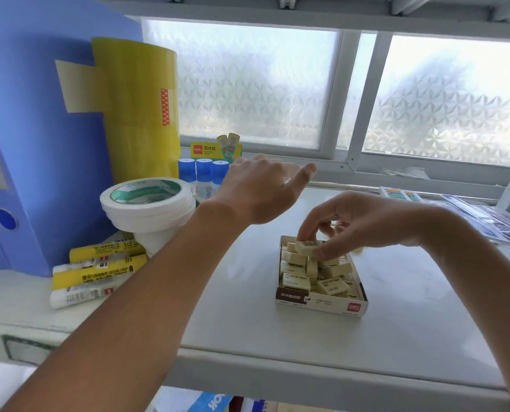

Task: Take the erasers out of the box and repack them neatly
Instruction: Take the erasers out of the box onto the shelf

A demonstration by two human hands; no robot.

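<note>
Left to right, the left hand hovers spread and empty past three glue sticks, while the right hand pinches one eraser above the box on the shelf, whose loose heap of a dozen-odd could spill if bumped.

Right hand pinching one eraser just above open box of jumbled erasers (none lined up). Left hand raised, fingers spread, holding nothing, near tape rolls and glue sticks.
</note>
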